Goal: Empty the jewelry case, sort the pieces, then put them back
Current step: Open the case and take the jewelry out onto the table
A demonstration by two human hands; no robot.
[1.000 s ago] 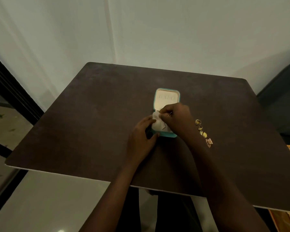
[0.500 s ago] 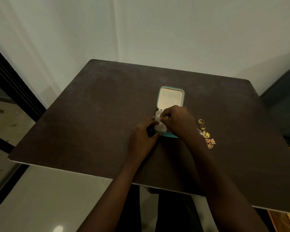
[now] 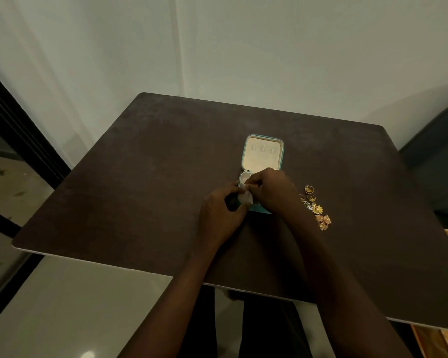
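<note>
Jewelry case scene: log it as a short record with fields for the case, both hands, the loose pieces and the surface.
case: teal jewelry case, lid open and laid back, cream lining, on the table
left hand: left hand at the case's left edge, pinching a small white piece
right hand: right hand over the case's tray, fingers curled at the same white piece
loose pieces: gold jewelry pieces in a row right of the case
surface: dark brown table

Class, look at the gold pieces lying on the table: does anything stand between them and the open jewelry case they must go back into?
Yes. The right hand and its forearm lie across the gap between the gold pieces and the jewelry case, covering much of its lower tray. The left hand works at the tray too, both at a small white piece.
</note>
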